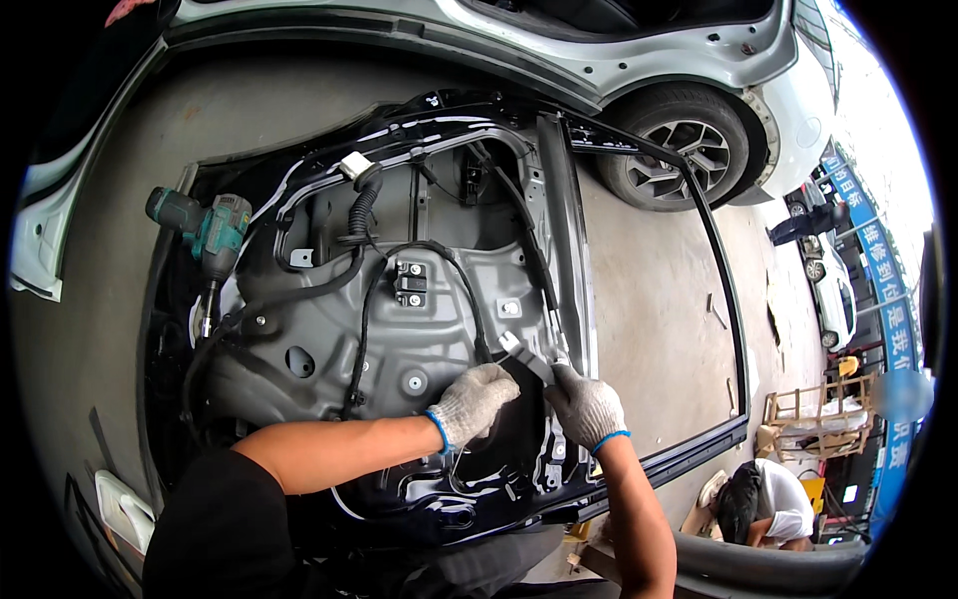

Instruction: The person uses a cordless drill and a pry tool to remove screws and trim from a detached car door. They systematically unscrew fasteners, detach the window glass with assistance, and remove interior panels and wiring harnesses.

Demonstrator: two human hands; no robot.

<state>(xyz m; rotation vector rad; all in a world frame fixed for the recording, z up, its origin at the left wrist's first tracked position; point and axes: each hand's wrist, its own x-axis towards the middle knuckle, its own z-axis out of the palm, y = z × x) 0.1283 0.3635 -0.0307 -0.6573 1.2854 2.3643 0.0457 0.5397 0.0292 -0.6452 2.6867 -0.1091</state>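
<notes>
Fingers (502,384) of the gloved left hand (471,402) and gloved right hand (585,404) are closed together on a small grey metal bracket (523,354) at the lower centre of the frame, against the dark blue stripped car door (329,339). Steady support from both hands is advised; the thin black cable (534,265) should be kept unkinked. A teal cordless drill (205,235) lies unused, upper left.

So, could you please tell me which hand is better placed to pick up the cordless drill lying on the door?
Probably the left hand: the drill lies at the door panel's left edge, on that arm's side. The right hand grips a flat strip farther right.
</notes>
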